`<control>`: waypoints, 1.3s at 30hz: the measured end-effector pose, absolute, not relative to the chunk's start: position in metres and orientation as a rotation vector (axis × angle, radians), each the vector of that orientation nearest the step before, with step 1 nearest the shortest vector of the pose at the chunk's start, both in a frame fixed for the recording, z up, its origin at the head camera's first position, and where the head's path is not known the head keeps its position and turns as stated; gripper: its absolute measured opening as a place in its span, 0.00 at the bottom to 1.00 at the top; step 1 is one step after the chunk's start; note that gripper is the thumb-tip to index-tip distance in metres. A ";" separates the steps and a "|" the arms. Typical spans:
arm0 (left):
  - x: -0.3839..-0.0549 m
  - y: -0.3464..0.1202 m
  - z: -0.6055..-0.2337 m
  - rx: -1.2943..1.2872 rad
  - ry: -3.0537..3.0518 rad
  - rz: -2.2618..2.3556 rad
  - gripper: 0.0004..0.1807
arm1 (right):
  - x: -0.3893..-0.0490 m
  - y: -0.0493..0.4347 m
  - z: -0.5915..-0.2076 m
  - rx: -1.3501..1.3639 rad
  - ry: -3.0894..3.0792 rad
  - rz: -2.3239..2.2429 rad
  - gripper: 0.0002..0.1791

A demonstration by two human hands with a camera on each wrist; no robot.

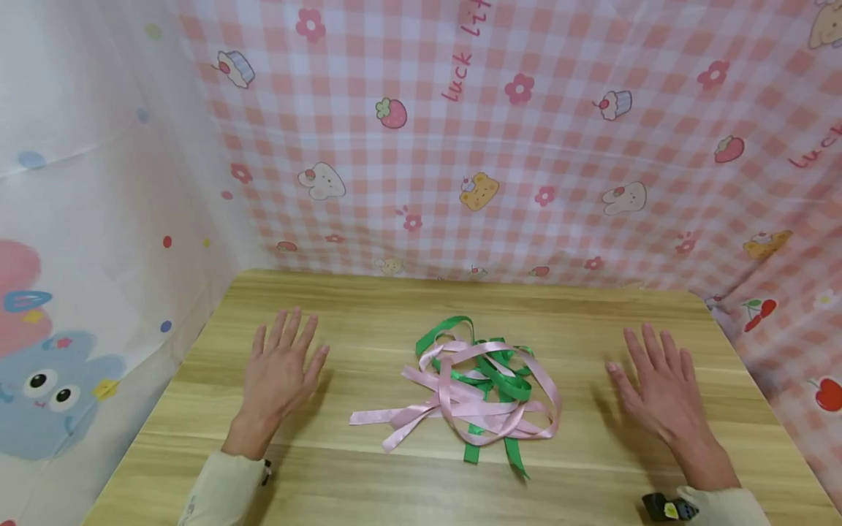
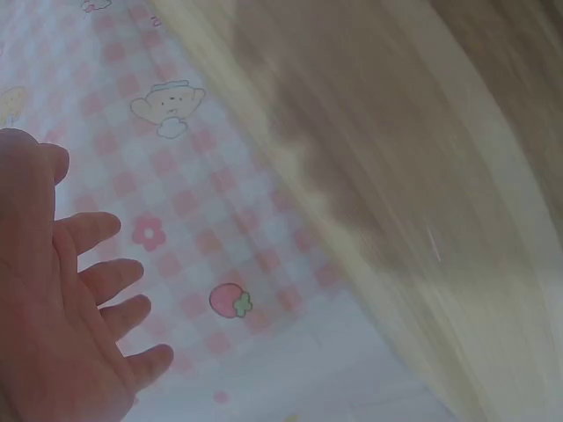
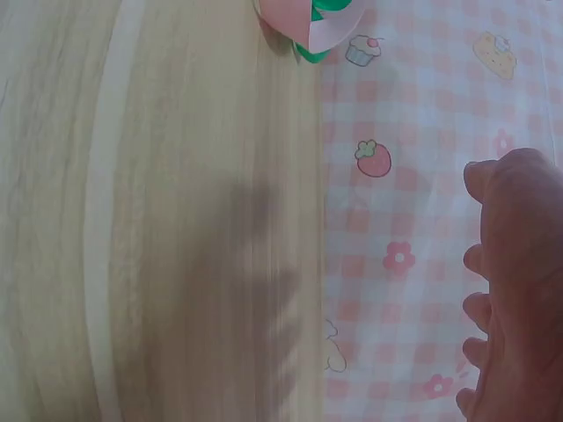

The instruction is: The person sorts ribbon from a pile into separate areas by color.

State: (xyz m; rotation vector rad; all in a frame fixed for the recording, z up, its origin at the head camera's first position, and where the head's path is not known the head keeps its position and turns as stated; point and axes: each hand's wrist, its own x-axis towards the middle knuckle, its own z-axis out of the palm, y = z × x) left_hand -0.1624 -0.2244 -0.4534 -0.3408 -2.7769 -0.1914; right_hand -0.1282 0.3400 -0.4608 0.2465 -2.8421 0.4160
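A pink ribbon (image 1: 460, 409) and a green ribbon (image 1: 503, 376) lie in a loose tangle on the middle of the wooden table (image 1: 368, 489). My left hand (image 1: 279, 372) is held palm down over the table to the left of the tangle, fingers spread and holding nothing. On the other side, my right hand (image 1: 661, 387) hovers likewise, its fingers straight and apart from the ribbons. Both hands cast shadows on the wood. In the right wrist view, part of the pink ribbon (image 3: 339, 28) shows at the top edge.
Behind the table hangs a pink checked cloth (image 1: 427, 161) with printed fruit and animals. A white cloth (image 1: 131, 190) with cartoon prints hangs along the left, and more checked cloth (image 1: 796, 314) borders the right edge.
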 end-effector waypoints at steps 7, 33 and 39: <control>-0.168 -0.216 -0.452 -0.382 -2.795 -0.343 0.32 | -0.136 0.329 -0.459 0.319 -2.835 0.481 0.35; -0.195 -0.091 -0.459 -0.657 -2.727 -1.672 0.20 | -0.197 0.249 -0.475 0.301 -2.856 1.380 0.18; -0.207 -0.064 -0.465 -0.718 -2.692 -1.801 0.18 | -0.207 0.239 -0.481 0.264 -2.804 1.529 0.17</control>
